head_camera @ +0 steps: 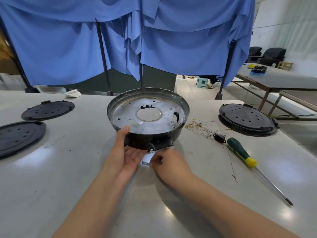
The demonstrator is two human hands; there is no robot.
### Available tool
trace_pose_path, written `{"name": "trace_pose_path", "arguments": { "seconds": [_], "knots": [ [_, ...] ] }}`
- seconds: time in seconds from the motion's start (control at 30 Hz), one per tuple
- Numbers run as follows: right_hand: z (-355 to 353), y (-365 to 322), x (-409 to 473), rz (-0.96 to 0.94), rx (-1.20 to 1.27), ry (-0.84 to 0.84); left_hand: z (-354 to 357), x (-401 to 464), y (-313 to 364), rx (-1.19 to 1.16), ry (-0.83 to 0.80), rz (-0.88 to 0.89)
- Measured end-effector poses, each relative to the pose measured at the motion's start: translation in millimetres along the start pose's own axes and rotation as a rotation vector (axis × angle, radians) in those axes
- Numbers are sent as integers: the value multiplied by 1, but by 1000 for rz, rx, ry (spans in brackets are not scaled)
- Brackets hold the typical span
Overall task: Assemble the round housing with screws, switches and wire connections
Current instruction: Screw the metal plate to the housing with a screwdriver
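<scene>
Right hand [169, 161] pinching a screw [145, 163], left hand [127, 151] open-fingered under tilted housing [148, 117].

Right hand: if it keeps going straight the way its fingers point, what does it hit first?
Likely the left hand: the right hand pinches a small screw aimed at that palm, under the housing.
</scene>
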State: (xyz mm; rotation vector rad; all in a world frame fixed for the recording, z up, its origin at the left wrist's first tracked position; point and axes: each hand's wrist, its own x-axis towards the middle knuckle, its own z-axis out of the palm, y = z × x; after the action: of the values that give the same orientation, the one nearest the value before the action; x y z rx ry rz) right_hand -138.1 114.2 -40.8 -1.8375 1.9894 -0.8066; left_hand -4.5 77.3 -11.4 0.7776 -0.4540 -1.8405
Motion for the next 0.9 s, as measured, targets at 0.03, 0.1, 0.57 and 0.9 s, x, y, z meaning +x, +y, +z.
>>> {"name": "trace_pose_path", "arguments": {
  "seconds": [0.03,0.1,0.57,0.9],
  "knots": [
    [-1,0,0,-3,-16,-10,0,0,-1,4,-7,-1],
    [-3,1,-2,-18,-80,-27,-1,0,-2,17,-17,-3],
    [-7,-1,-8,-142,-255,-79,-1,-2,-4,-5,-53,-12],
    [-66,-11,-21,-187,-123,-489,-1,0,-13,94,-78,-20]
  ]
}}
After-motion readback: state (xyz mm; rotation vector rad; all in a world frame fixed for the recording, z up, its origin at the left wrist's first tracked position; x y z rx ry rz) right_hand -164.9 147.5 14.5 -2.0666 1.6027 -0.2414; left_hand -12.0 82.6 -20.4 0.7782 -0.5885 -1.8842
